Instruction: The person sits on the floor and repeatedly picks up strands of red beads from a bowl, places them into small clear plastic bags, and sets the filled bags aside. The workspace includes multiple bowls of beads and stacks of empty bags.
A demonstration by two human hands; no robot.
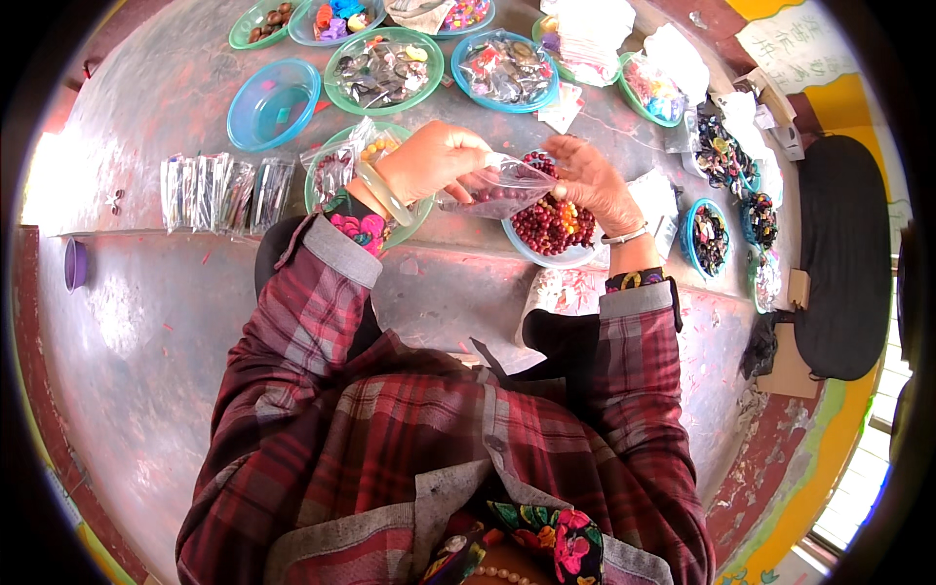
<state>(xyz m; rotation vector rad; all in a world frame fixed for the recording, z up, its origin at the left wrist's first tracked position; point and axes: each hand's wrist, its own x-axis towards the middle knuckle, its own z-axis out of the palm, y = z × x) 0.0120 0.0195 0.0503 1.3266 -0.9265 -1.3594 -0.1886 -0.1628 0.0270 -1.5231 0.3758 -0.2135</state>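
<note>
Between my two hands a clear plastic bag (507, 195) is stretched, with dark red beads showing in or through it. My left hand (434, 166), a pale bangle on its wrist, pinches the bag's left side. The fingers of my right hand (590, 185) close on its right edge, and a silver bracelet circles that wrist. Just below the bag stands a pale blue bowl (558, 259) heaped with dark red bead strings (546, 229) and some orange beads (565, 208). Under my left wrist a green basin (414, 226) holds bagged beads, partly hidden by my arm.
Packed clear bags (219, 195) lie in a row at left, near an empty blue basin (273, 102). Farther back are a green basin (382, 70) and a blue basin (502, 70) of bagged goods. Smaller baskets (706, 237) stand at right. A ledge edge runs below.
</note>
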